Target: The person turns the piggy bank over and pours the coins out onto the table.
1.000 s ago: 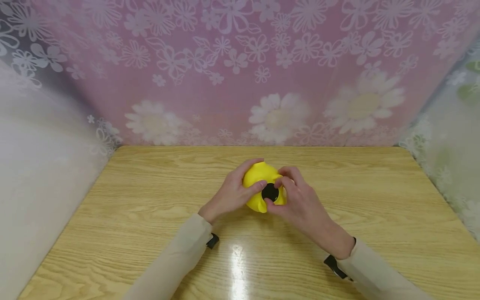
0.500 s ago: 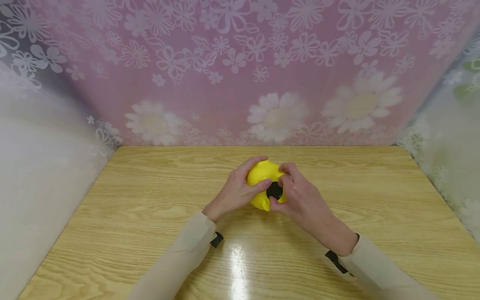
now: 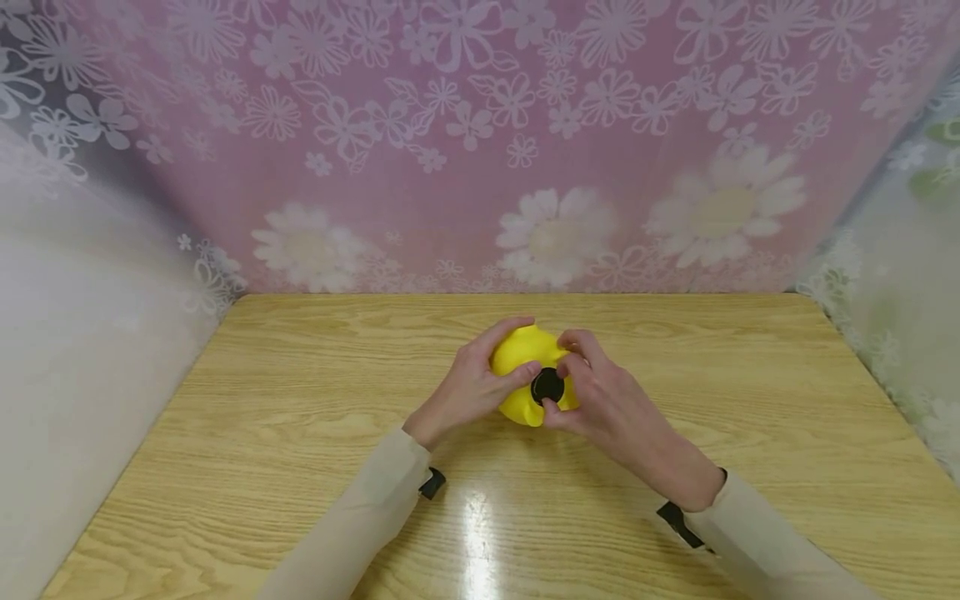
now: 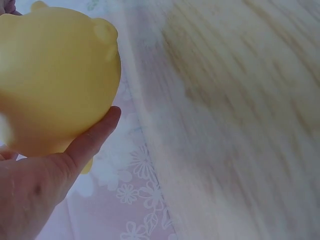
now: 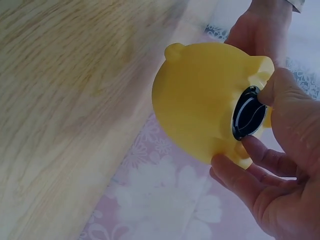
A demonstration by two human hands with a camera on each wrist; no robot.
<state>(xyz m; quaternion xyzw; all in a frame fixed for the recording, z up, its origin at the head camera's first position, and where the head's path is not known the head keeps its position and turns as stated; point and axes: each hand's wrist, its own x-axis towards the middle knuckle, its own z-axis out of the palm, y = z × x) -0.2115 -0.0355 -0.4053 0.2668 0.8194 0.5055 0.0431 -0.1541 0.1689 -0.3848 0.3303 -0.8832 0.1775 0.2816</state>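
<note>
Right grip (image 3: pixel 611 408) pinches the rim of the round black cap (image 3: pixel 548 386); left grip (image 3: pixel 471 382) wraps the left side of the yellow footed container (image 3: pixel 517 352), over the counter (image 3: pixel 300 392). I think the container should be held steady, and the cap worked with even pressure.

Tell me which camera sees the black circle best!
The right wrist view: the black circle looks largest there, with a curved line across it. The head view shows it small, between the right hand's thumb and fingers. The left wrist view shows the yellow object, but not the circle.
</note>
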